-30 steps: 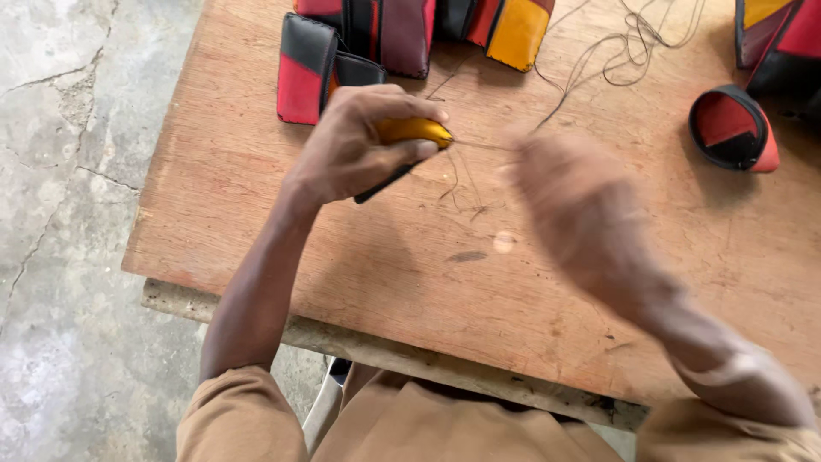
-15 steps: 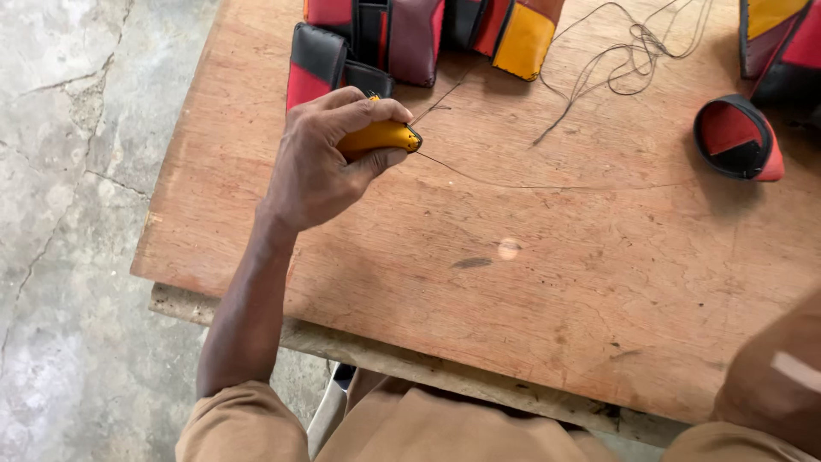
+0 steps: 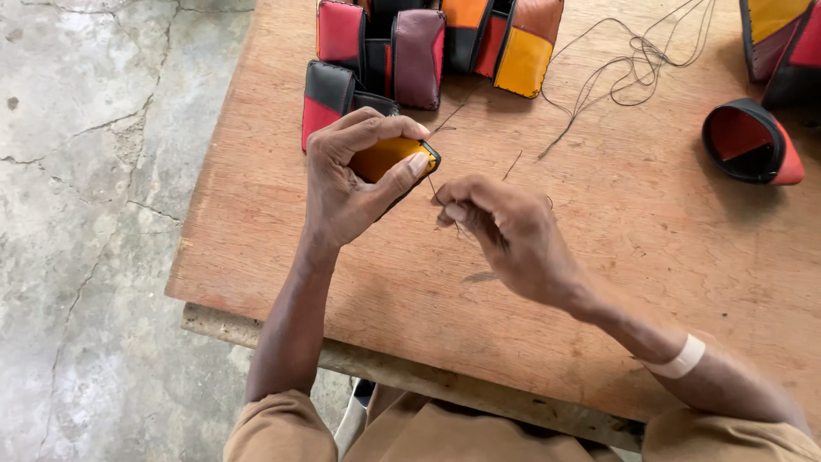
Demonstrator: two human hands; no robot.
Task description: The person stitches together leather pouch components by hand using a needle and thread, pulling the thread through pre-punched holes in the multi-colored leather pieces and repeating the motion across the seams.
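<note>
Looks like a small leather craft workshop, pretty low-key setup. Rough plywood table point(image 3: 599, 282) sitting on a cracked concrete floor point(image 3: 94, 214), a row of hand-stitched pouches point(image 3: 428, 47) in red, black, orange and maroon at the back, loose thread point(image 3: 637, 64) lying around, plus a half-made red and black piece point(image 3: 753, 141) off to the side.
</note>
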